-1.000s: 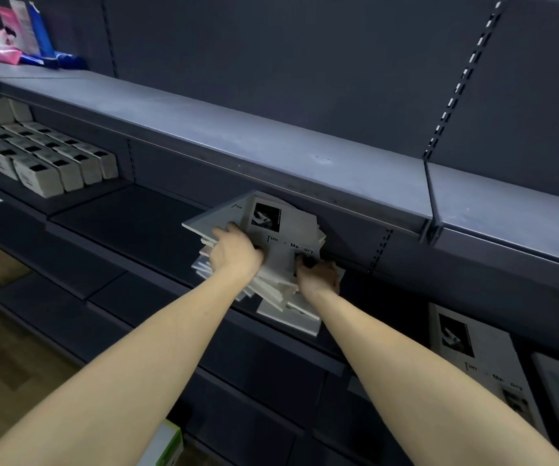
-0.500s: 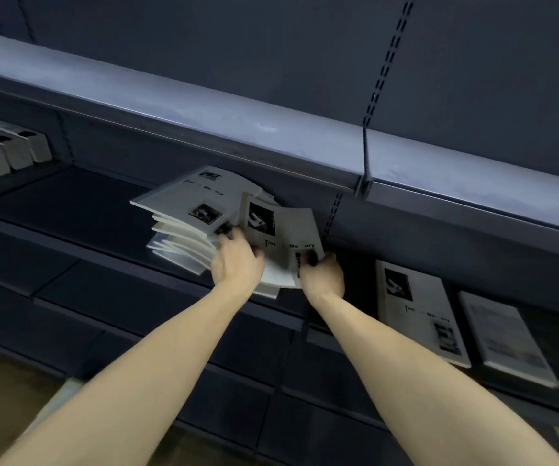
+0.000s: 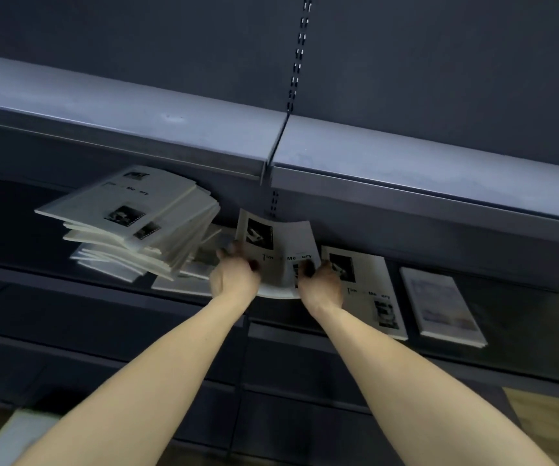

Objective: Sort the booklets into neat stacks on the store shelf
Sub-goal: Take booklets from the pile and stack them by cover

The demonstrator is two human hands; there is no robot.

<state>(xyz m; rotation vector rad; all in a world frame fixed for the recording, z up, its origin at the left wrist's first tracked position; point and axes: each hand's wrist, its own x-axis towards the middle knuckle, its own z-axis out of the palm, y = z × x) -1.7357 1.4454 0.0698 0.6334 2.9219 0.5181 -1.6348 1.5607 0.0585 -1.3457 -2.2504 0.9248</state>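
Paper bends between my two hands right now: one grey "Time Memory" booklet [image 3: 276, 253], its cover bowed upward, lifted a little off the middle shelf [image 3: 36, 290]. My left hand [image 3: 234, 277] pinches its left edge, fingers curled over the cover; my right hand [image 3: 320, 284] clamps the lower right corner the same way. So both grips are narrow and full, each holding that one booklet.

Just to the right, partly under my right hand, a matching booklet [image 3: 368, 290] lies flat on the shelf, the start of a neat stack, I'd judge, and the likely home for the one I hold. Beside that, a paler booklet [image 3: 439, 304] with a different cover lies flat on its own, a second kind begun.

Out to the left, the messy pile [image 3: 136, 227]: many booklets fanned and skewed, the top one tilted, edges sticking out every way, a few loose ones [image 3: 183, 280] slid out beneath near my left wrist. That heap is most of the job.

My reading: early days. Two stacks barely started, one booklet in transit, the bulk unsorted. Above it all runs the bare upper shelf [image 3: 170, 129].
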